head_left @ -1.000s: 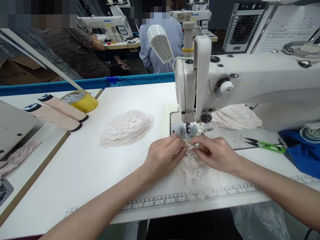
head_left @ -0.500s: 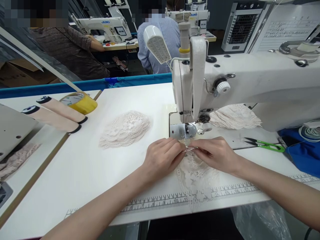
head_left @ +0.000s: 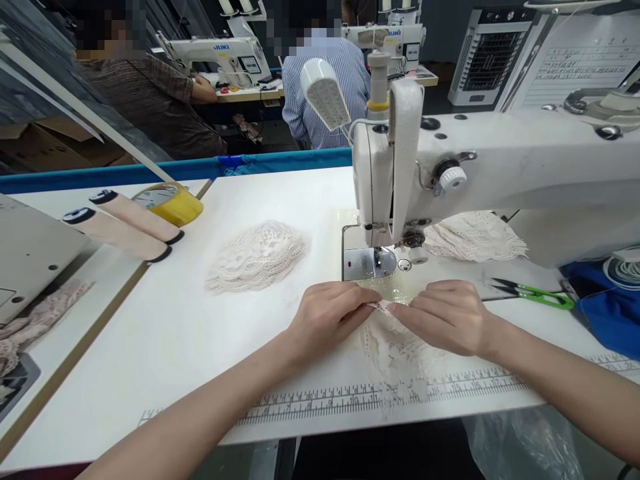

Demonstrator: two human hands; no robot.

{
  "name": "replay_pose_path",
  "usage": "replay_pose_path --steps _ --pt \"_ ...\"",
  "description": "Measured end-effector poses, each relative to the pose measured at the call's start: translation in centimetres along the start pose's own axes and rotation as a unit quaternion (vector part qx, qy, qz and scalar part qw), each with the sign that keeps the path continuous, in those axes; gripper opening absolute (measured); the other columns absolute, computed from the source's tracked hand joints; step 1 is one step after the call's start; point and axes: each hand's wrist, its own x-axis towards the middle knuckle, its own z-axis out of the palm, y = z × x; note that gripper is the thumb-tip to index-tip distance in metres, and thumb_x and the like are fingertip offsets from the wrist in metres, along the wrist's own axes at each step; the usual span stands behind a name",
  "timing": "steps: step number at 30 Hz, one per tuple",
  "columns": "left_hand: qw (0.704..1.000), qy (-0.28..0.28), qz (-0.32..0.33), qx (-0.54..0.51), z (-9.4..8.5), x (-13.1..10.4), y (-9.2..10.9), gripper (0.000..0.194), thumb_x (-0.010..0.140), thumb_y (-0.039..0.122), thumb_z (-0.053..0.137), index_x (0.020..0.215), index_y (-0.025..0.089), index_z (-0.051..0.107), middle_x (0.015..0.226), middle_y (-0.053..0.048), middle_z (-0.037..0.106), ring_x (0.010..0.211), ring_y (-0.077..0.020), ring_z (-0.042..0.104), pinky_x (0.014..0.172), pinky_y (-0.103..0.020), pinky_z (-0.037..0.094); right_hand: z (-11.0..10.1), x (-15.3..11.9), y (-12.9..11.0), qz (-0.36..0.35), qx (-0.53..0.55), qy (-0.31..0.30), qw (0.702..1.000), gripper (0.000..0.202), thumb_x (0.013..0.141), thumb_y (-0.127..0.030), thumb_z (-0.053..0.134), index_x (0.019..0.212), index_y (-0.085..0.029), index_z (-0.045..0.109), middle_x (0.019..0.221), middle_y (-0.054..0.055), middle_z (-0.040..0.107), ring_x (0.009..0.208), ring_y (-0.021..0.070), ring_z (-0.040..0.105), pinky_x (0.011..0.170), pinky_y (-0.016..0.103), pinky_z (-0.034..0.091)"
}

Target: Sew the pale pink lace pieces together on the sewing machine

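Note:
A piece of cream lace (head_left: 395, 343) hangs toward the table's front edge, just in front of the needle area of the white sewing machine (head_left: 383, 167). My left hand (head_left: 333, 310) pinches the upper edge of this lace between thumb and fingers. Close on its right, my right hand (head_left: 447, 317) has its thumb and curled fingers at the same lace edge. The presser foot (head_left: 378, 259) stands behind both hands, with no lace under it that I can make out. To the left lies a folded lace pile (head_left: 257, 257).
More lace (head_left: 475, 235) lies behind the machine head. Green snips (head_left: 543, 295) and blue cloth (head_left: 613, 317) are at the right. Thread cones (head_left: 120, 233) and yellow tape (head_left: 177, 204) stand at the left. Two people (head_left: 327, 93) sit beyond the table.
My right hand has shifted slightly right and its fingers have curled more at the lace edge. My left hand still pinches the lace. The whole view has shifted slightly.

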Motion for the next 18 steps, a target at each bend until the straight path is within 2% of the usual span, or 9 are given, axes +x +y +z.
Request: replay_pose_path --steps 3,5,7,9,10,11,12,14,18 --pt "0.998 -0.003 -0.046 -0.042 -0.4 0.2 0.3 0.005 0.087 0.014 0.059 0.087 0.018 0.063 0.067 0.003 0.068 0.057 -0.0074 0.061 0.052 -0.018 0.047 -0.6 0.4 0.0 -0.002 0.024 -0.011 1.0 0.008 0.081 -0.005 0.063 0.081 -0.012 0.066 0.054 -0.005 0.062 0.045 0.0055 0.046 0.039 0.021 0.032" --pt "0.984 -0.058 -0.122 -0.116 -0.8 0.5 0.8 0.007 0.087 0.016 0.059 0.082 0.018 0.065 0.067 0.002 0.068 0.057 -0.008 0.062 0.05 -0.018 0.047 -1.3 0.9 0.0 0.062 0.113 -0.065 0.99 0.009 0.085 -0.009 0.06 0.081 -0.014 0.066 0.055 -0.005 0.062 0.044 0.0055 0.047 0.04 0.02 0.034" --pt "0.939 -0.158 -0.204 -0.227 -1.1 0.9 1.3 0.012 0.087 0.02 0.059 0.078 0.018 0.066 0.064 0.002 0.067 0.054 -0.0087 0.061 0.047 -0.018 0.045 -2.2 1.6 0.1 0.191 0.254 -0.169 0.933 0.011 0.089 -0.018 0.057 0.084 -0.016 0.067 0.055 -0.005 0.06 0.043 0.0052 0.047 0.041 0.019 0.036" --pt "0.893 -0.232 -0.252 -0.292 -1.2 1.1 1.6 0.015 0.087 0.023 0.059 0.075 0.018 0.066 0.061 0.003 0.066 0.051 -0.0091 0.059 0.044 -0.019 0.043 -2.6 2.2 0.3 0.32 0.355 -0.273 0.835 0.017 0.091 -0.028 0.055 0.084 -0.019 0.068 0.049 -0.007 0.053 0.04 0.0056 0.043 0.038 0.018 0.034" --pt "0.893 -0.242 -0.258 -0.279 -1.0 1.1 1.7 0.015 0.087 0.022 0.059 0.074 0.018 0.065 0.06 0.003 0.065 0.051 -0.0094 0.058 0.045 -0.02 0.042 -2.6 2.4 0.5 0.36 0.373 -0.299 0.801 0.019 0.091 -0.031 0.055 0.083 -0.02 0.068 0.047 -0.008 0.05 0.039 0.006 0.042 0.038 0.018 0.032" --pt "0.909 -0.233 -0.255 -0.234 -0.8 1.1 1.7 0.014 0.086 0.021 0.06 0.073 0.018 0.064 0.061 0.003 0.064 0.052 -0.0101 0.057 0.047 -0.022 0.042 -2.4 2.5 0.7 0.387 0.366 -0.311 0.787 0.02 0.091 -0.032 0.056 0.081 -0.02 0.069 0.047 -0.007 0.049 0.04 0.0064 0.042 0.038 0.019 0.032" --pt "0.931 -0.215 -0.242 -0.168 -0.4 1.0 1.6 0.013 0.085 0.02 0.061 0.072 0.019 0.064 0.062 0.004 0.064 0.054 -0.0108 0.056 0.051 -0.025 0.042 -2.0 2.4 0.9 0.402 0.339 -0.311 0.792 0.019 0.09 -0.031 0.056 0.08 -0.02 0.07 0.048 -0.007 0.051 0.042 0.0069 0.043 0.04 0.019 0.032" --pt "0.965 -0.169 -0.201 -0.027 0.5 0.6 1.3 0.006 0.083 0.019 0.064 0.077 0.019 0.063 0.067 0.003 0.065 0.061 -0.0134 0.058 0.06 -0.03 0.041 -0.8 2.0 1.2 0.403 0.251 -0.294 0.83 0.017 0.089 -0.025 0.058 0.081 -0.02 0.071 0.056 -0.004 0.06 0.047 0.0078 0.049 0.046 0.021 0.035" --pt "0.983 -0.091 -0.097 0.127 1.6 0.0 0.8 0.016 0.084 0.024 0.065 0.098 0.016 0.062 0.092 -0.005 0.07 0.084 -0.0205 0.062 0.068 -0.034 0.04 1.5 1.2 1.6 0.391 0.142 -0.267 0.869 0.016 0.087 -0.02 0.058 0.087 -0.021 0.074 0.068 -0.002 0.07 0.047 0.0071 0.051 0.049 0.022 0.034"
